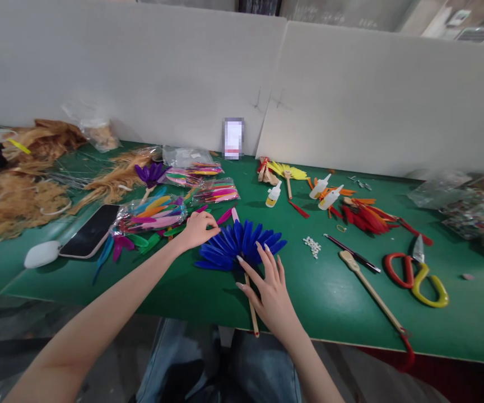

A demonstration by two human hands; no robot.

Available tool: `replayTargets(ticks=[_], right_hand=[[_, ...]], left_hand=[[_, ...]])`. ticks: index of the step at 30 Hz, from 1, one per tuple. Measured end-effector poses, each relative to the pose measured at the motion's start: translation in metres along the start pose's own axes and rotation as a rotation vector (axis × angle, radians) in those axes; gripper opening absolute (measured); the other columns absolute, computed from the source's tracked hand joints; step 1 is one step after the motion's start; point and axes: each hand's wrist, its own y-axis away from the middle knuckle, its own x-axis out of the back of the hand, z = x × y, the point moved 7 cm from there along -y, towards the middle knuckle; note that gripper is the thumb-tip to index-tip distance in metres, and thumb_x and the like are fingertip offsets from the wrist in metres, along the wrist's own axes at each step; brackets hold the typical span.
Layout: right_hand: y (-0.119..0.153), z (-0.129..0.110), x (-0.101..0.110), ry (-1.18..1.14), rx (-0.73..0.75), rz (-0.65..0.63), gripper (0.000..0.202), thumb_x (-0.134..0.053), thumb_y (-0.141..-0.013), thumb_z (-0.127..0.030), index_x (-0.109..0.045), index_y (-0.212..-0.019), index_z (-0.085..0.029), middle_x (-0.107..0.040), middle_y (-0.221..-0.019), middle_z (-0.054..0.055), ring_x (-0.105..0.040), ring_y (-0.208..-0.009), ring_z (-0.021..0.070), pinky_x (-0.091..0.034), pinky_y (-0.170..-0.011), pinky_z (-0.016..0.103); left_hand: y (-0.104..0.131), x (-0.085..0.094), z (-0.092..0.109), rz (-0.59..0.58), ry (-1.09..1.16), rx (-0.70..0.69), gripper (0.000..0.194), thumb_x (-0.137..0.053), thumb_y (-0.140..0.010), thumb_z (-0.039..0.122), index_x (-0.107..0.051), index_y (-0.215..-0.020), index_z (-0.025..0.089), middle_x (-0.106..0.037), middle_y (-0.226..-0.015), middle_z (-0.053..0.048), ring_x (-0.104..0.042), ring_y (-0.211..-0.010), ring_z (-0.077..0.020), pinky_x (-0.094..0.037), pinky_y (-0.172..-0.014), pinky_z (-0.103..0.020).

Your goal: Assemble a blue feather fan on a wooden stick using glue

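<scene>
A fan of blue feathers [225, 249] on a wooden handle [252, 310] lies before me, the handle's end near the table's front edge. My right hand [270, 285] rests over the fan's lower right part with its fingers spread, the fingertips touching the feathers near the handle's top. At the fan's upper left edge, my left hand [200, 229] has its fingers curled together in a pinch. What is between those fingertips, if anything, is hidden. Just beyond the blue tips lies a magenta feather [226, 216].
Bagged colored feathers [158, 212], a phone [91, 232] and a white case [42, 254] lie left. Rightward are small white beads [312, 246], a pen [353, 254], a wooden handle with red cord [372, 291], scissors [418, 268] and glue bottles [273, 194]. White panels [141, 73] stand behind.
</scene>
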Motion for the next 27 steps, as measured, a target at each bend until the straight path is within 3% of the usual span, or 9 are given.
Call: replayTargets(ticks=[13,27], right_hand=[[-0.0002,-0.0007,0.0008,-0.006,0.008,0.014,0.046,-0.046,-0.093,-0.037,-0.04,-0.139,-0.034,-0.011,-0.156,0.007,-0.015,-0.142,0.0322,-0.028,-0.107,0.06],[0.0,-0.0012,0.0006,-0.002,0.007,-0.006,0.044,-0.043,-0.094,-0.036,-0.041,-0.138,-0.033,-0.008,-0.156,0.008,-0.012,-0.142,0.032,-0.026,-0.108,0.06]], left_hand=[[-0.0051,0.0015,0.0064,0.032,-0.015,-0.001,0.019,-0.059,-0.077,0.033,-0.071,-0.064,0.024,-0.067,-0.096,-0.003,-0.057,-0.098,-0.0261,-0.034,-0.095,-0.047],[-0.0057,0.0022,0.0085,0.023,-0.011,0.076,0.018,-0.061,-0.075,0.033,-0.072,-0.065,0.024,-0.066,-0.099,-0.004,-0.053,-0.103,-0.0314,-0.038,-0.091,-0.047]])
